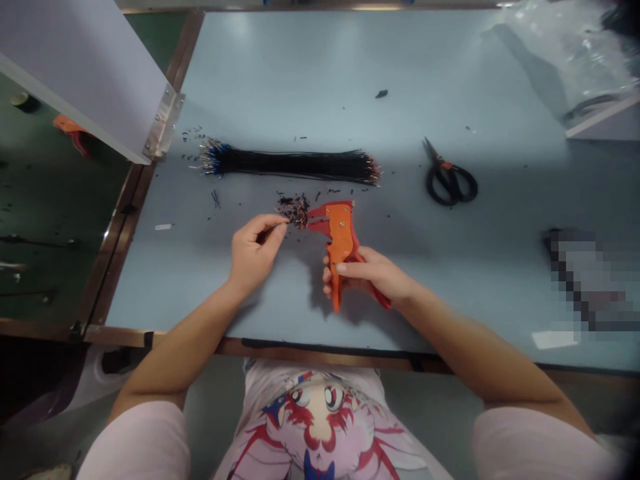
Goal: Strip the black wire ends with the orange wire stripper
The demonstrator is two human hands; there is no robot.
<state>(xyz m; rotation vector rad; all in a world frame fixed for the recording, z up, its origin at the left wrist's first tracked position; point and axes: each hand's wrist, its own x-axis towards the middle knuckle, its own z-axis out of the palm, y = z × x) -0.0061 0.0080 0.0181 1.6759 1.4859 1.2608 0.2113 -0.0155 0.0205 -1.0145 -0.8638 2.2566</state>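
Note:
My right hand (367,273) is wrapped round the handles of an orange and red wire stripper (341,230), whose jaws point left. In a pinch, my left hand (257,250) holds a thin black wire (267,232), its end near the stripper's jaws; whether it touches them I cannot tell. Beneath and behind the fingertips lies a small heap of black and coppery wire scraps (295,205). Farther back a long bundle of black wires (295,164) lies across the table, with blue and silvery ends at the left and bare copper ends at the right.
Black-handled scissors (451,179) lie to the right on the pale blue table (310,73). A pixelated dark object (590,280) is at the right edge. Clear plastic bags (565,53) fill the back right corner. A white panel (85,67) stands at the left.

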